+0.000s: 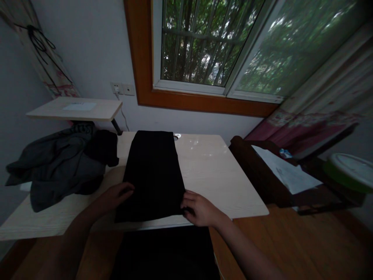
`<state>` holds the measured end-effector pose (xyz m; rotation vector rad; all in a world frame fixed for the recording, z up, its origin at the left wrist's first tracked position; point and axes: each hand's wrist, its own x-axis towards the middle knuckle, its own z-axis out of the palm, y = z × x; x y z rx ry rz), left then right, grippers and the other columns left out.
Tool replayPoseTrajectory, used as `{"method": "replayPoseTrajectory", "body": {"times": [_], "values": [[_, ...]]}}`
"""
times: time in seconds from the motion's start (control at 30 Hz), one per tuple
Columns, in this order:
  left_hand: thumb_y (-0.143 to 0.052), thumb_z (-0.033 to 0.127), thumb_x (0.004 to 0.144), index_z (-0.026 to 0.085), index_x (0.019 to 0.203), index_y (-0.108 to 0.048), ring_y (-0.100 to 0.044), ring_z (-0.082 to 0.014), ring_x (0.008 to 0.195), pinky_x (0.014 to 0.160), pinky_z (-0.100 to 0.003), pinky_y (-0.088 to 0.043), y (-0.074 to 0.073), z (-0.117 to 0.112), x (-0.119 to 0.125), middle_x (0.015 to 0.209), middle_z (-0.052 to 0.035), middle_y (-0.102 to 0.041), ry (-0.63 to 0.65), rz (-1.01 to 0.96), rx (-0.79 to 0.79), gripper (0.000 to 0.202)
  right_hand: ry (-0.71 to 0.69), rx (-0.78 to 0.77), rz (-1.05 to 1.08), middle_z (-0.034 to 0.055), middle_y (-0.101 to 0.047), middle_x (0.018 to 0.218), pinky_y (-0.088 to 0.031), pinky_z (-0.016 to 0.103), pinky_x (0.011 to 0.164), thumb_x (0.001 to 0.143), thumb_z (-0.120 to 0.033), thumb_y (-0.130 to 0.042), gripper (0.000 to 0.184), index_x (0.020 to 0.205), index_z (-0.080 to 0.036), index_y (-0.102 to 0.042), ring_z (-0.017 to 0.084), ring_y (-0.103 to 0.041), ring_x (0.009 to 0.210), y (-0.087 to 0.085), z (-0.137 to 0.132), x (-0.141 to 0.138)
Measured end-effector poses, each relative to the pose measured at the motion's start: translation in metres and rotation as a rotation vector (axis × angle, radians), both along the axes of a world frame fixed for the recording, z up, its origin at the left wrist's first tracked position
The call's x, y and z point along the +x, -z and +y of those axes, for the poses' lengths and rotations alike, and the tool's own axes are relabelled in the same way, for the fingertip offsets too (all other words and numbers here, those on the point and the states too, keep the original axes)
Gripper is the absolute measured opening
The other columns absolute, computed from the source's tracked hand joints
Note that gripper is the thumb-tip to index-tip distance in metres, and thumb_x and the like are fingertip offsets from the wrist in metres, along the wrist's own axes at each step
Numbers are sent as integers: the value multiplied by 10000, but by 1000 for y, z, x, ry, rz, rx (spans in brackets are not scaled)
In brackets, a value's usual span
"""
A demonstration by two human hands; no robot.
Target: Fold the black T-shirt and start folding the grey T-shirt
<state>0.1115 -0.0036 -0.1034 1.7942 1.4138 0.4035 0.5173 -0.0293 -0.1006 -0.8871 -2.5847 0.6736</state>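
Observation:
A black folded garment (154, 175) lies flat on the pale wooden table (210, 171), its near edge close to the table's front. Its exact kind cannot be made out. My left hand (118, 196) is at the garment's left edge, fingers curled around the cloth there. On the opposite side, my right hand (196, 206) pinches the right edge near the front corner, thumb below and fingers above. Dark cloth hides some of the fingertips.
A heap of dark grey and black clothes (67, 159) lies on the table's left, below a small raised shelf (99, 111) with a paper sheet (79, 106). Beyond are a wall socket (122, 89) and a window (210, 46). Dark furniture (253, 171) holding papers stands right.

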Motion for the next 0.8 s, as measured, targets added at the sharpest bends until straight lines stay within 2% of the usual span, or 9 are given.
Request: {"method": "replayPoseTrajectory", "body": {"times": [0.07,0.17,0.3,0.37,0.47,0.57,0.67,0.73,0.8], "values": [[-569,549,878,217,1254,-619,-686,-237,925,824,-379,-559,9,13,3,1093,-79,-693,-150,-3,140,504,-19,-26,-11,40,-604,878,-471,306,766,783,-115,-643,179,935,-204,-673,200,-568,866,-6,4,-1],[-648,545,797,194,1325,-563,-679,-224,883,841,-403,-560,22,41,7,1175,-111,-651,-336,15,299,639,-49,-49,-37,16,-581,781,-434,280,727,851,-150,-630,71,813,-204,-656,172,-559,792,-12,12,-5],[-706,486,765,206,1383,-489,-678,-211,842,791,-368,-543,30,84,13,1125,-88,-672,-497,-8,239,712,-66,-48,-62,-8,-553,709,-409,272,718,861,-165,-636,173,696,-199,-597,143,-527,701,-11,20,-13],[-719,440,770,210,1427,-448,-674,-208,842,764,-337,-522,28,104,17,1038,-58,-686,-546,-26,187,747,-67,-48,-69,-15,-553,693,-403,270,717,850,-167,-642,185,678,-200,-583,135,-516,673,-9,22,-15],[-705,369,783,212,1475,-427,-635,-178,768,727,-306,-493,21,124,20,900,-8,-648,-552,-62,180,762,-70,-51,-72,-20,-556,672,-401,271,725,846,-165,-635,206,654,-199,-572,129,-511,649,-5,24,-17],[-677,365,796,219,1498,-429,-585,-144,707,687,-280,-477,14,131,15,886,1,-605,-547,-225,253,759,-69,-55,-69,-26,-550,646,-395,272,721,851,-172,-633,232,632,-199,-563,123,-505,625,-2,26,-15],[-673,421,790,237,1498,-442,-576,-136,695,661,-270,-478,15,127,4,906,-2,-593,-556,-376,266,767,-82,-59,-53,-39,-533,610,-394,276,734,850,-178,-643,262,608,-198,-548,114,-490,596,1,29,-13],[-669,437,780,229,1462,-490,-592,-150,712,667,-279,-484,20,123,-4,903,-7,-602,-551,-346,219,735,-96,-69,-43,-45,-526,590,-390,274,730,852,-176,-646,281,593,-197,-539,110,-482,585,2,30,-13],[-649,430,784,218,1426,-528,-620,-176,749,696,-297,-490,26,117,-8,899,-17,-630,-521,-228,170,688,-107,-87,-42,-43,-532,582,-378,263,689,856,-173,-646,290,587,-197,-541,110,-482,580,1,31,-13]]}}
